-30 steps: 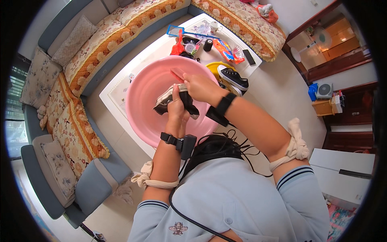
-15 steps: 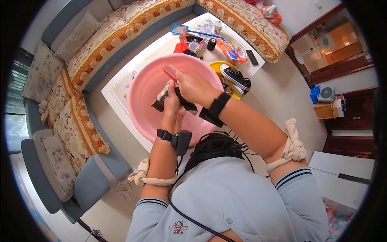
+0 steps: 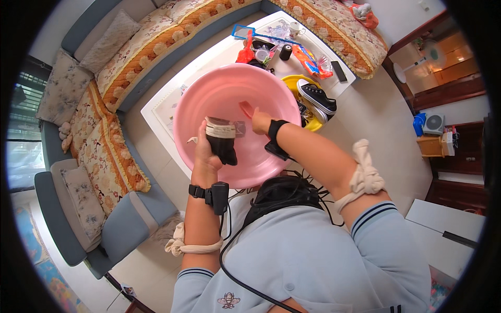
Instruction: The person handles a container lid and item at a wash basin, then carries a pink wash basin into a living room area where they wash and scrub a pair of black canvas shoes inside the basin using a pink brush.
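My left hand [image 3: 204,148] is closed around a black and white canvas shoe [image 3: 223,143], its fingers partly hidden behind it. The shoe is tilted over the left part of a big pink basin [image 3: 190,109], with a pale strip across its upper part. To the right of it, my right hand [image 3: 261,122] grips a red brush [image 3: 246,109], whose bristles I cannot make out. The brush is over the basin, apart from the shoe.
A yellow basin [image 3: 312,124] beside the pink one holds a black sneaker [image 3: 317,97] with a white sole. Farther back on the white table [image 3: 156,108] are a red bag [image 3: 245,52], a dark bottle [image 3: 285,52], a mug [image 3: 296,28] and a black phone-like slab [image 3: 339,71].
My hands were close together at the shoe and have moved apart. The shoe has turned and come lower in the view; the brush has moved right and away from it.
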Action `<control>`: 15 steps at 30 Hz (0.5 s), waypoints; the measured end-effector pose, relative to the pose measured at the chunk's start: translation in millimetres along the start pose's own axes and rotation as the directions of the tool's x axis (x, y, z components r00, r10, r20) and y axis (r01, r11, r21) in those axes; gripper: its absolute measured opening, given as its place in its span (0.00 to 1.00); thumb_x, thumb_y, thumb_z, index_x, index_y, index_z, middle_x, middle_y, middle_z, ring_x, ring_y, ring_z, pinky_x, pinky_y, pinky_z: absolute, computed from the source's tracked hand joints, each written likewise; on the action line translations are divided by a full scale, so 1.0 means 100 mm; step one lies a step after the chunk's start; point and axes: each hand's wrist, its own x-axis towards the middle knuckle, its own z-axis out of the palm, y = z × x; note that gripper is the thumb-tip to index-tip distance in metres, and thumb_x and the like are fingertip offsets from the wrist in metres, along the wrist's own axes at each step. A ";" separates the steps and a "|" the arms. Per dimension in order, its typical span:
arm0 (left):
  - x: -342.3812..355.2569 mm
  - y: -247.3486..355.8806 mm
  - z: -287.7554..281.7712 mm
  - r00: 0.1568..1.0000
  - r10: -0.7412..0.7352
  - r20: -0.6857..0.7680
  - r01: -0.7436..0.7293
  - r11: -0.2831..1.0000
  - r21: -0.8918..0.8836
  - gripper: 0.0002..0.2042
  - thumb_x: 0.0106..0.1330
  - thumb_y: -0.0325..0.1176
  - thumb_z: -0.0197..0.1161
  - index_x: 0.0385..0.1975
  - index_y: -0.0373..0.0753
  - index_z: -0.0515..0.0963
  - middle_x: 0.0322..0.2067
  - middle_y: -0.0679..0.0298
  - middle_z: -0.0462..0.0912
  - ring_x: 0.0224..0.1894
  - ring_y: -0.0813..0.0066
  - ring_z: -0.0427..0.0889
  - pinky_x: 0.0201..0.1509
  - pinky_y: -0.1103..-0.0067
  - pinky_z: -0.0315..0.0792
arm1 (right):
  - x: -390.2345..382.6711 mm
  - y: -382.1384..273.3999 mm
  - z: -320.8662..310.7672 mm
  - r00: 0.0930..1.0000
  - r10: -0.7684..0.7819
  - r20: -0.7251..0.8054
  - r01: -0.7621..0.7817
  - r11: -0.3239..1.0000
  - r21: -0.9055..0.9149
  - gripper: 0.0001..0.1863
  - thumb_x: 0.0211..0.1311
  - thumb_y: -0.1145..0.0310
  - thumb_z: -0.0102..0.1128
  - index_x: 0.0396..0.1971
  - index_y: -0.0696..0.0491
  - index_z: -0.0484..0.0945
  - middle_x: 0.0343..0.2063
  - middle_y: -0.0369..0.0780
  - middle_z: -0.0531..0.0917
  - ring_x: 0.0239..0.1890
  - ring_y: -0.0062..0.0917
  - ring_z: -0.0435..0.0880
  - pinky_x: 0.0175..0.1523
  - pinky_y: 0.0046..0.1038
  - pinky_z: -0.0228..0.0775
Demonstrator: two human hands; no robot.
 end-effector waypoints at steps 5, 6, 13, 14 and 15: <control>-0.11 -0.05 -0.07 0.991 -0.087 -0.101 0.105 0.975 0.195 0.14 0.62 0.34 0.61 0.43 0.34 0.73 0.37 0.59 0.80 0.36 0.65 0.81 0.40 0.69 0.78 | 0.19 -0.10 0.12 0.950 -0.129 0.285 0.104 0.990 0.099 0.40 0.56 0.63 0.52 0.67 0.48 0.45 0.45 0.49 0.78 0.44 0.42 0.80 0.48 0.37 0.70; -0.11 -0.05 -0.03 0.988 -0.113 -0.101 0.133 0.965 0.225 0.14 0.61 0.33 0.61 0.44 0.35 0.73 0.37 0.60 0.80 0.36 0.65 0.81 0.40 0.68 0.78 | 0.29 -0.05 0.15 0.958 -0.112 0.264 0.072 0.985 0.157 0.38 0.56 0.62 0.52 0.66 0.48 0.50 0.43 0.50 0.79 0.43 0.42 0.80 0.47 0.37 0.71; 0.05 -0.28 -0.08 0.992 -0.055 -0.110 0.117 0.682 0.722 0.14 0.49 0.30 0.70 0.34 0.31 0.80 0.29 0.56 0.83 0.30 0.62 0.82 0.34 0.72 0.75 | 0.09 -0.11 -0.24 0.911 -0.192 0.365 0.240 0.966 -0.091 0.22 0.42 0.72 0.67 0.42 0.61 0.77 0.34 0.54 0.81 0.38 0.39 0.83 0.39 0.36 0.74; 0.15 -0.34 -0.30 0.988 0.070 -0.141 0.106 0.368 0.924 0.15 0.49 0.32 0.69 0.35 0.31 0.79 0.30 0.52 0.83 0.33 0.57 0.82 0.37 0.71 0.74 | -0.09 -0.24 -0.38 0.902 -0.209 0.378 0.265 0.959 -0.103 0.22 0.42 0.72 0.67 0.42 0.61 0.77 0.34 0.54 0.81 0.38 0.39 0.83 0.39 0.36 0.74; 0.24 -0.36 -0.42 0.977 0.178 -0.119 0.123 -0.011 0.992 0.16 0.49 0.33 0.69 0.36 0.31 0.79 0.32 0.49 0.82 0.36 0.52 0.82 0.40 0.69 0.74 | -0.34 -0.33 -0.59 0.926 -0.248 0.286 0.271 0.962 -0.044 0.19 0.43 0.73 0.65 0.39 0.61 0.78 0.33 0.54 0.81 0.38 0.40 0.82 0.39 0.37 0.74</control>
